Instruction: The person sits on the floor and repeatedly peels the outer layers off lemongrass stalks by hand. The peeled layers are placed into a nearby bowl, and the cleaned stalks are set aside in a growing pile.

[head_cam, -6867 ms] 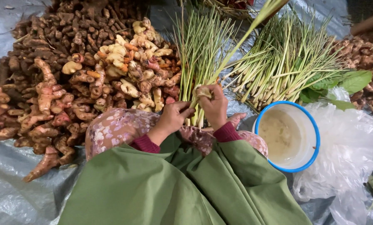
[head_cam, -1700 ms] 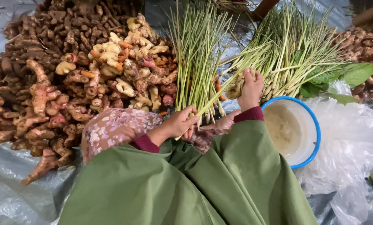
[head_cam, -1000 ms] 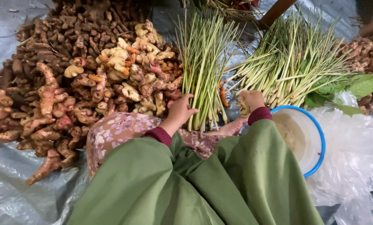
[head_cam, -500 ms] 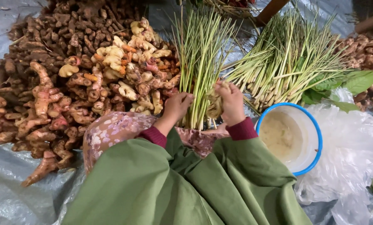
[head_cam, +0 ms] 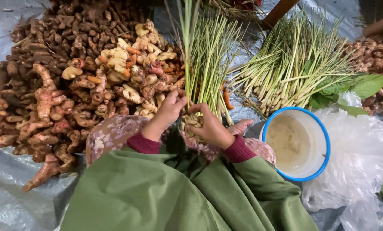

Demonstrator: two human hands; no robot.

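At the centre of the frame both hands meet around the pale base of a lemongrass bundle, whose green stalks rise toward the top edge. The left hand has its fingers curled onto the stalks just above the base, while the right hand cups the root end from below, apparently gripping it, though the fingertips are hidden. A heap of ginger roots fills the left side, and a blue-rimmed white bowl sits at lower right.

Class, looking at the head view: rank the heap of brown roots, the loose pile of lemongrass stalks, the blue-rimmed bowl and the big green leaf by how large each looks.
1. Heap of brown roots, by far the largest.
2. Loose pile of lemongrass stalks.
3. Blue-rimmed bowl.
4. Big green leaf, smallest.
The bowl lies nearer the camera than the stalks, yet the order looks safe.
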